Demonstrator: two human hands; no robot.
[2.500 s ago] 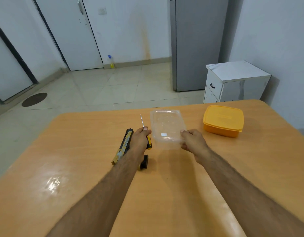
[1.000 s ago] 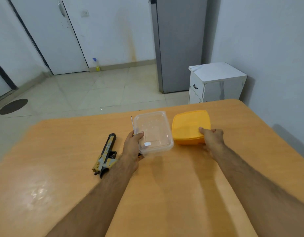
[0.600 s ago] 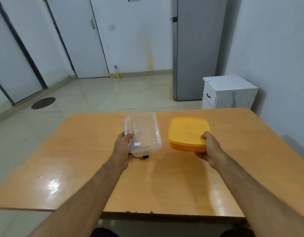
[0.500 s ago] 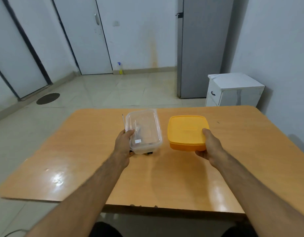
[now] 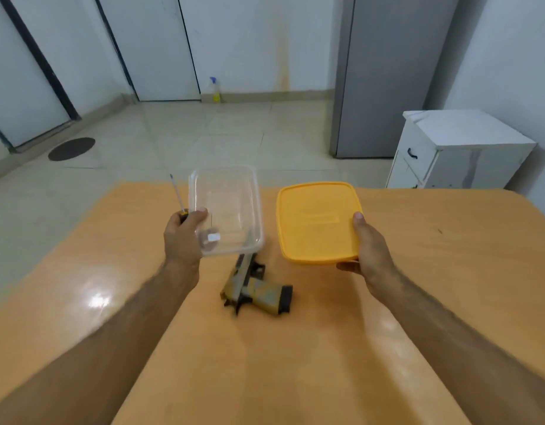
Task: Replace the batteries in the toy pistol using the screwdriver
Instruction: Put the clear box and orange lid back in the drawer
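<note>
Above the table [image 5: 418,302], in the head view, my left hand [image 5: 182,237] grips the clear box [image 5: 225,210] by its near corner, thumb on the rim, and the same fingers hold the screwdriver [image 5: 176,194], its shaft pointing away from me. My right hand [image 5: 369,250] grips the yellow box [image 5: 317,222] by its right edge. The toy pistol [image 5: 253,289] lies on the table between my hands, lower, untouched. I judge that the task has hardly begun: no screw is out, and I see no batteries.
</note>
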